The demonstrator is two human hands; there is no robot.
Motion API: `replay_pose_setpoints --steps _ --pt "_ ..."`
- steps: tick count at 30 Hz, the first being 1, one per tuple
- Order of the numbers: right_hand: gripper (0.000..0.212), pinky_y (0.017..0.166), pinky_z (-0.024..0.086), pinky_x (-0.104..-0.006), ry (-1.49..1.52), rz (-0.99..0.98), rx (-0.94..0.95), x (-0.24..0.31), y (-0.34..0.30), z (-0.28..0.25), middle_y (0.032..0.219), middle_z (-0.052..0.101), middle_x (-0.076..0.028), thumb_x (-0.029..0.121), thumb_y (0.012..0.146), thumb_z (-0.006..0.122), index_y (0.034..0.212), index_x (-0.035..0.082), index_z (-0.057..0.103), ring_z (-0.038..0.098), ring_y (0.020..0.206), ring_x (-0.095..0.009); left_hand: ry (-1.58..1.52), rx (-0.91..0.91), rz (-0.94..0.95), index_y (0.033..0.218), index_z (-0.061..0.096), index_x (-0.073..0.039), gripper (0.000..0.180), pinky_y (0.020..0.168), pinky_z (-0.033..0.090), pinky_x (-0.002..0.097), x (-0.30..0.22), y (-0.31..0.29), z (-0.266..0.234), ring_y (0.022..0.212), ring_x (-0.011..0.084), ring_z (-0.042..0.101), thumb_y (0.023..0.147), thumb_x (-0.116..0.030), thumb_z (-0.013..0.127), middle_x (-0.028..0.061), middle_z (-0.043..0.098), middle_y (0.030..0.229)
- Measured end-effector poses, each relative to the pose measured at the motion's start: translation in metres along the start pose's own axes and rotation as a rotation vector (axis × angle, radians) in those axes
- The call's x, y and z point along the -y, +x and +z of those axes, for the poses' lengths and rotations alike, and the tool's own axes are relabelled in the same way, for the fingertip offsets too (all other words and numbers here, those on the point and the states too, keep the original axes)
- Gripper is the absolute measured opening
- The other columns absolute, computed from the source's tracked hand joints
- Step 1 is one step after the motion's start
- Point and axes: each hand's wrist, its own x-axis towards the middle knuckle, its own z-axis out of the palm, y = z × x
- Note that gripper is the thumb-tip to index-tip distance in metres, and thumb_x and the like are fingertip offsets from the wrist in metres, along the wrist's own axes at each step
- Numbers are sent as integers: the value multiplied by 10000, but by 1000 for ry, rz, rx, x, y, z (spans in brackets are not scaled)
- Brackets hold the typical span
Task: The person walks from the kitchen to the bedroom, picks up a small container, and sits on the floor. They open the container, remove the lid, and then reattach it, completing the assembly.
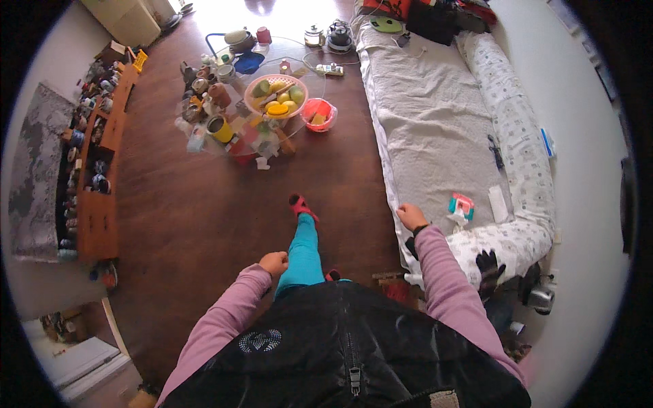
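Note:
My left hand point(274, 263) hangs beside my teal trouser leg point(304, 248), its fingers curled with nothing showing in them. Further forward, my right hand point(412, 216) is closed in a loose fist at the left edge of the bed point(435, 129); a dark band circles that wrist. Nearest to it on the bed lies a red and teal tissue pack point(461, 206) with a white tissue sticking out. A white folded sheet point(498, 204) is beside the pack. On the rolled bedding at the foot of the bed rests a black glove point(488, 272). My red shoe point(299, 204) is on the floor ahead.
Ahead stands a cluttered group with a pink basket point(305, 105) of fruit, a yellow can point(220, 129) and a red bucket point(328, 124). Kettles point(339, 35) and cords lie beyond. A wooden cabinet point(97, 224) lines the left wall. A metal appliance point(542, 298) sits at the right.

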Motion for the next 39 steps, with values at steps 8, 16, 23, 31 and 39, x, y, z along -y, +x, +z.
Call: replay_pose_setpoints --steps 8,16,23,31,39 --pt "316 849 485 -451 -76 62 261 69 272 42 952 670 -212 287 811 580 944 20 681 624 936 -383 125 314 57 989 626 -93 238 777 496 480 -8 198 -83 924 357 628 830 -254 551 168 658 992" --pt "327 860 482 -459 -38 95 233 44 523 168 960 667 -218 307 805 578 957 38 684 628 937 -381 19 128 175 866 562 -84 155 685 478 480 1 261 -105 827 354 596 864 -239 561 136 604 865" --pt "289 664 531 -422 252 300 153 -5 677 285 874 656 -239 248 827 594 942 -12 647 666 703 -347 -105 -124 318 842 559 -117 111 564 469 388 7 312 -133 697 276 588 826 -200 631 74 533 742" --pt "393 810 500 -460 52 215 103 -21 729 331 983 649 -274 248 736 674 1024 -18 638 622 945 -418 -146 -82 268 827 552 -122 105 567 458 389 0 330 -139 672 275 573 829 -202 620 68 526 732" --pt "329 773 493 -476 59 35 152 5 598 216 924 661 -224 268 804 602 1069 77 638 621 888 -417 -161 -65 146 853 555 -84 154 635 478 458 -53 317 -113 765 340 601 878 -236 545 123 584 817"
